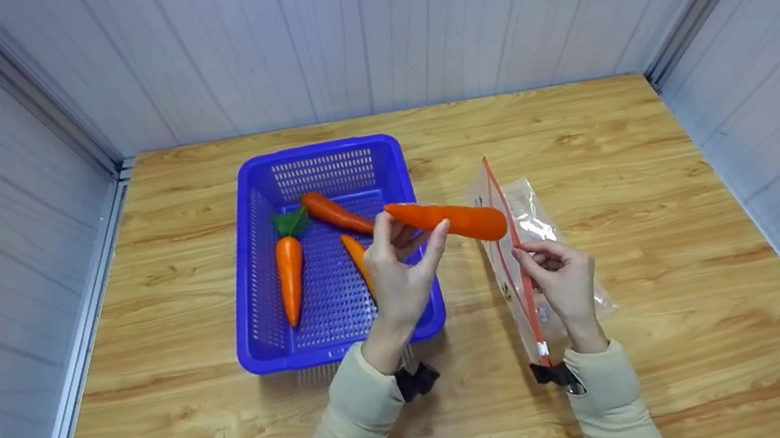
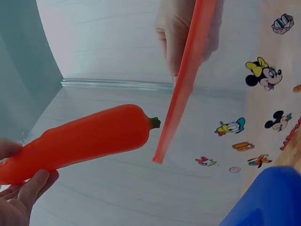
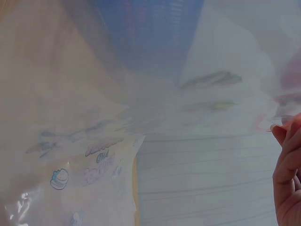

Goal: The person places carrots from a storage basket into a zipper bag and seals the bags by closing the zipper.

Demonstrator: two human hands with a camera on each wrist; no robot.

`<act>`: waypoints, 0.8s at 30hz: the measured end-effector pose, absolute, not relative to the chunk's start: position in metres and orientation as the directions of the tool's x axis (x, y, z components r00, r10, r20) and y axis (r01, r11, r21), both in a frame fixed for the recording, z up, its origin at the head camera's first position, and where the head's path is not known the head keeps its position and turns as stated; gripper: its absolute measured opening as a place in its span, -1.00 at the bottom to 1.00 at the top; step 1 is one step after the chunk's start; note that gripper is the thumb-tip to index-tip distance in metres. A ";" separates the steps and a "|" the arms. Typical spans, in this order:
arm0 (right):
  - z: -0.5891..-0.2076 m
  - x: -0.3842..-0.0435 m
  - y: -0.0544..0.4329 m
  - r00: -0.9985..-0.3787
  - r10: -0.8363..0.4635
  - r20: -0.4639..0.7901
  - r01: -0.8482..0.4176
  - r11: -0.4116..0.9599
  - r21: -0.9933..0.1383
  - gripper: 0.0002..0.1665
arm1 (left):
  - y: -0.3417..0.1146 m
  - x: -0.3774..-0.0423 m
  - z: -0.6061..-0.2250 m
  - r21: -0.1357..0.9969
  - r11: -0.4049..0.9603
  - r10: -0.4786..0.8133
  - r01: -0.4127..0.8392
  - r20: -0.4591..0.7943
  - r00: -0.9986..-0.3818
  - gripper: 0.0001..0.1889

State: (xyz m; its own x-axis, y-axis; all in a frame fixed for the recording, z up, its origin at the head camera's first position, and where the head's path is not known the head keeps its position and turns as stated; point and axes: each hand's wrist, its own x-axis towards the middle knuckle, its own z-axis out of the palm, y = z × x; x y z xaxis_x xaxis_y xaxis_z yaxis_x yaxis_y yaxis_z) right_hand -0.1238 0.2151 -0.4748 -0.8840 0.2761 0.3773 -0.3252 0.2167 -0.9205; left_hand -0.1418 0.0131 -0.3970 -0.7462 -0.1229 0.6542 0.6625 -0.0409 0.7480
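My left hand (image 1: 400,270) pinches an orange carrot (image 1: 462,221) near its thin tip, between thumb and fingers. In the left wrist view the carrot (image 2: 101,136) points its thick end, with a short green stub, at the red zip edge (image 2: 183,82) of a clear bag. My right hand (image 1: 559,276) pinches that red edge and holds the zip bag (image 1: 505,264) up off the table. Cartoon figures are printed on the bag's side. In the right wrist view the cloudy plastic fills most of the picture, with the right hand (image 3: 288,165) at the edge.
Left of the bag stands a blue plastic basket (image 1: 245,321) with several carrots in it, one with a green leafy top (image 1: 291,222). Clear plastic (image 1: 532,211) lies on the wooden table (image 1: 698,269) behind the right hand. Pale panel walls (image 1: 366,34) enclose the table's back and sides.
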 end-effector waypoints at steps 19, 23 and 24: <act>-0.544 -0.149 0.251 -0.857 0.250 0.451 -0.379 0.288 -0.880 -0.86 | 0.025 -0.135 -0.398 0.749 -0.109 -0.126 0.653 0.641 -0.757 -0.73; -0.550 -0.154 0.259 -0.849 0.278 0.449 -0.378 0.274 -0.884 -0.88 | 0.024 -0.130 -0.389 0.752 -0.083 -0.121 0.653 0.643 -0.756 -0.72; -0.540 -0.151 0.255 -0.850 0.283 0.444 -0.380 0.255 -0.889 -0.90 | 0.024 -0.131 -0.391 0.754 -0.078 -0.119 0.653 0.643 -0.757 -0.72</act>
